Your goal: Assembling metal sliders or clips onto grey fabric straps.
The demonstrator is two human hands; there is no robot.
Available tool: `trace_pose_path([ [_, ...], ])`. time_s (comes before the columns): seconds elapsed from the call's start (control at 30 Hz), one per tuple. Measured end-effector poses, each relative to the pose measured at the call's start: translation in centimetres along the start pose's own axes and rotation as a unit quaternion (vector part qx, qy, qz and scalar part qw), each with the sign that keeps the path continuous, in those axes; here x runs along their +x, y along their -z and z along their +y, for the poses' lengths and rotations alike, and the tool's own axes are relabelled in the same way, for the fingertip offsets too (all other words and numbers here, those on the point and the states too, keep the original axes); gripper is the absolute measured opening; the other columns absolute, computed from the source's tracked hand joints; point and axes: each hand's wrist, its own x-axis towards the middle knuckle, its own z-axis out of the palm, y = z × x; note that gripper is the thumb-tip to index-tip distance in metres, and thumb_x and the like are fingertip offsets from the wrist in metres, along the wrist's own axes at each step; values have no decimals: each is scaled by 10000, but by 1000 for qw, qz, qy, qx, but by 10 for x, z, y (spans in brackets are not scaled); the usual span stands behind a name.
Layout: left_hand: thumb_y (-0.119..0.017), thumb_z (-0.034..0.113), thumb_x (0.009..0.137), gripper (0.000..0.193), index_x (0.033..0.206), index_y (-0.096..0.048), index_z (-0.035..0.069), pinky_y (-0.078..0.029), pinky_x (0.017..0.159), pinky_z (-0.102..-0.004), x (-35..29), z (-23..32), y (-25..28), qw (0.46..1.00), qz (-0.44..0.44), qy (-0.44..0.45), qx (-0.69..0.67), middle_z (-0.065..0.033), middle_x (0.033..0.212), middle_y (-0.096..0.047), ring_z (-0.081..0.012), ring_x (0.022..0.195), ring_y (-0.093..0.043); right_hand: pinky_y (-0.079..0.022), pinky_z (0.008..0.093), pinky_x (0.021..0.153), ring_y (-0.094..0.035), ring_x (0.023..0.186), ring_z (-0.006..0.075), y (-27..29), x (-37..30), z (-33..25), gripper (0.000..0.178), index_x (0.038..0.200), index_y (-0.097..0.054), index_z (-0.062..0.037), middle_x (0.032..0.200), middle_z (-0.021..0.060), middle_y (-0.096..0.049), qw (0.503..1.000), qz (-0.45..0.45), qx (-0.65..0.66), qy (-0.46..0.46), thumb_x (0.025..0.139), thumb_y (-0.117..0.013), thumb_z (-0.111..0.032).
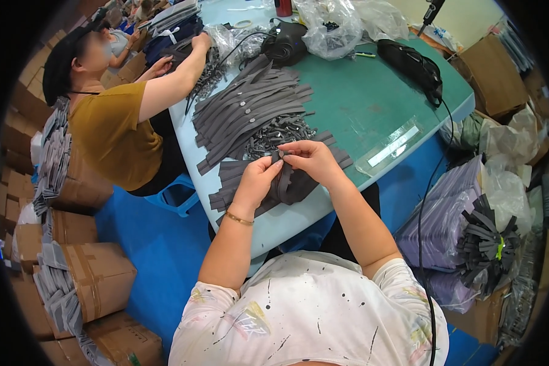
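Observation:
My left hand (258, 181) and my right hand (314, 161) meet over the near edge of the table. Both have thumb and fingers pinched on a dark grey fabric strap (282, 184), whose lower part hangs in a loop between them. A small part at my fingertips is too small to make out. Just beyond my hands lies a heap of small dark and shiny pieces (274, 135). A broad pile of flat grey straps (238, 113) spreads behind it, and more straps lie under and beside my hands.
A green mat (348, 91) covers much of the table. Clear plastic bags (329, 30) and a black pouch (412, 64) lie toward the back. At left, a co-worker in a mustard shirt (113, 128) handles dark material. Cardboard boxes (100, 277) line the left; wrapped bundles (442, 213) stand right.

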Motion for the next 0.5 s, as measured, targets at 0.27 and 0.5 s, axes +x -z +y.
trace_pose_path([
  [0.27, -532, 104, 894, 153, 938, -596, -28, -508, 611, -222, -1, -2, 3, 999, 19, -13, 30, -52, 808, -637, -103, 669, -607, -474, 192, 717, -592, 792, 65, -2, -1, 4, 231, 1024, -654, -12, 900, 33, -656, 1000, 8, -12, 3, 796, -640, -45],
  [0.5, -533, 88, 890, 142, 923, -607, -28, -494, 608, -209, 0, -2, 3, 999, 23, -30, 36, -46, 806, -637, -92, 670, -594, -480, 203, 759, -605, 851, 82, 0, 0, 9, 215, 1017, -653, -7, 931, 47, -659, 1000, 2, -21, 23, 805, -638, -39],
])
